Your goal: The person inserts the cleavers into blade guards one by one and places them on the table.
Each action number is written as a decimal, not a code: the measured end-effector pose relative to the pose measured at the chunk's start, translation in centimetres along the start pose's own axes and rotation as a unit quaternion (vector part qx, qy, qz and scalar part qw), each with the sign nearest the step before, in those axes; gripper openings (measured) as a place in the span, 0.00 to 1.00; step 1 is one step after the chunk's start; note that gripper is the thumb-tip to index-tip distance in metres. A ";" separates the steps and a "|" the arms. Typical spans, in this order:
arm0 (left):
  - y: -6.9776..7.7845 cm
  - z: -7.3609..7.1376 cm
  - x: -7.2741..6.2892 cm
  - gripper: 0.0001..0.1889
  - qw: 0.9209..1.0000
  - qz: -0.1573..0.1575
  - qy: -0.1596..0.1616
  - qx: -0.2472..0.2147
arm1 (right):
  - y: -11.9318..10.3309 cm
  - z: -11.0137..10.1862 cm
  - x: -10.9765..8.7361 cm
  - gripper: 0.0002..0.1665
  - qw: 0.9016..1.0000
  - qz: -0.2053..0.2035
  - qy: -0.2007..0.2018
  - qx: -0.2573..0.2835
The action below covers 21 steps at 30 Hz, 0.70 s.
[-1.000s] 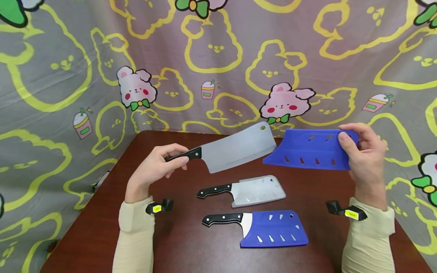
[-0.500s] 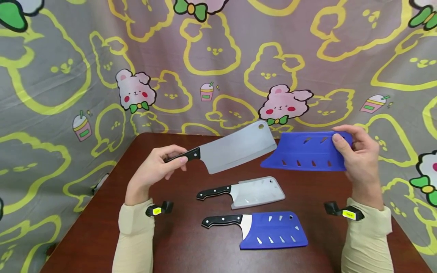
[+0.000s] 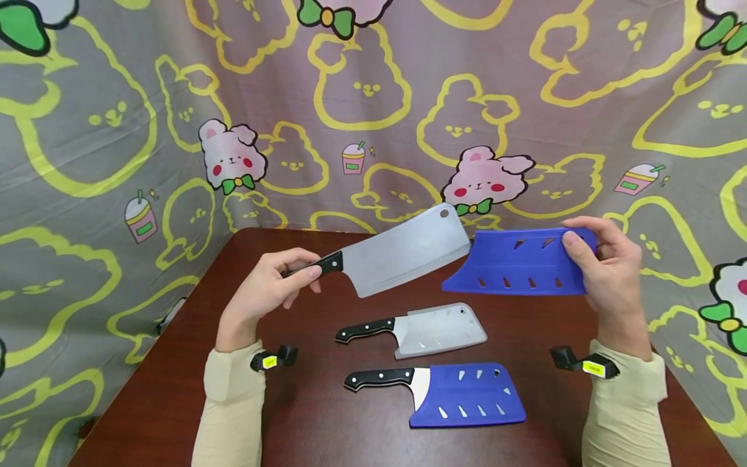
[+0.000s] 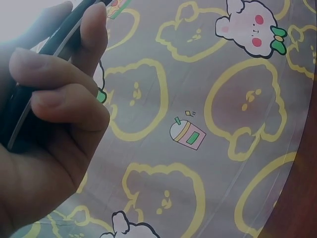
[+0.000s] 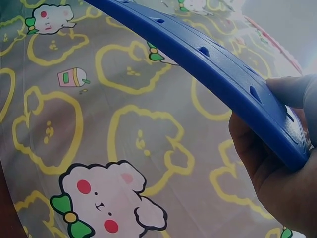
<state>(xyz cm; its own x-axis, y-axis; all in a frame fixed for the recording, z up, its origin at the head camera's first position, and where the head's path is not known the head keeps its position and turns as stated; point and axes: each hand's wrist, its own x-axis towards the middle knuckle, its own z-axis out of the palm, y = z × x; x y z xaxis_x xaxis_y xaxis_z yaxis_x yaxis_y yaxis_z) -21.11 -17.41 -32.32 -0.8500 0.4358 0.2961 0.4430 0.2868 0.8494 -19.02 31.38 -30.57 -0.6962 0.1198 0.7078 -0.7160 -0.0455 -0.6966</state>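
Note:
My left hand (image 3: pixel 274 282) grips the black handle of a bare cleaver (image 3: pixel 405 253), raised over the table with its blade slanting up to the right. In the left wrist view, curled fingers (image 4: pixel 64 99) wrap the dark handle (image 4: pixel 52 49). Held up at the right is a blue slotted blade cover (image 3: pixel 519 263), its far end pinched between thumb and fingers of my right hand (image 3: pixel 613 272). The blade's tip comes right up to the cover's left end; whether they touch I cannot tell. The right wrist view shows the blue cover (image 5: pixel 208 69) edge-on in the right hand (image 5: pixel 277 173).
On the brown table (image 3: pixel 315 421) lie two more cleavers, handles to the left. One wears a translucent cover (image 3: pixel 440 329); nearer, another is in a blue cover (image 3: pixel 469 395). A patterned cloth (image 3: pixel 373 97) hangs behind and at the sides.
My right hand has shifted a little left and slightly down with the blue cover. The left hand and its cleaver have stayed almost still.

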 end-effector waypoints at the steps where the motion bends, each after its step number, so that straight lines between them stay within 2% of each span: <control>1: 0.0 0.0 0.0 0.08 1.000 0.001 0.001 0.001 | 0.0 0.0 0.0 0.15 1.000 -0.002 0.000 0.000; 16: -0.3 0.0 0.0 0.08 1.000 0.005 -0.005 0.000 | 0.0 -0.2 -0.1 0.15 1.000 -0.001 -0.005 -0.010; 21: -0.3 0.0 0.1 0.08 1.000 0.007 0.003 0.005 | -0.1 -0.2 -0.1 0.16 1.000 0.001 -0.003 -0.010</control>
<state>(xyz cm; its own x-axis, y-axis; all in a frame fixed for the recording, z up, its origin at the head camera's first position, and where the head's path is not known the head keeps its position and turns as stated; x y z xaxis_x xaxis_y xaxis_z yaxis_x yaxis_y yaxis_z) -21.33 -17.51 -32.57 -0.8451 0.4346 0.3114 0.4580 0.2881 0.8410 -18.89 31.56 -30.60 -0.6974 0.1135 0.7077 -0.7141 -0.0255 -0.6996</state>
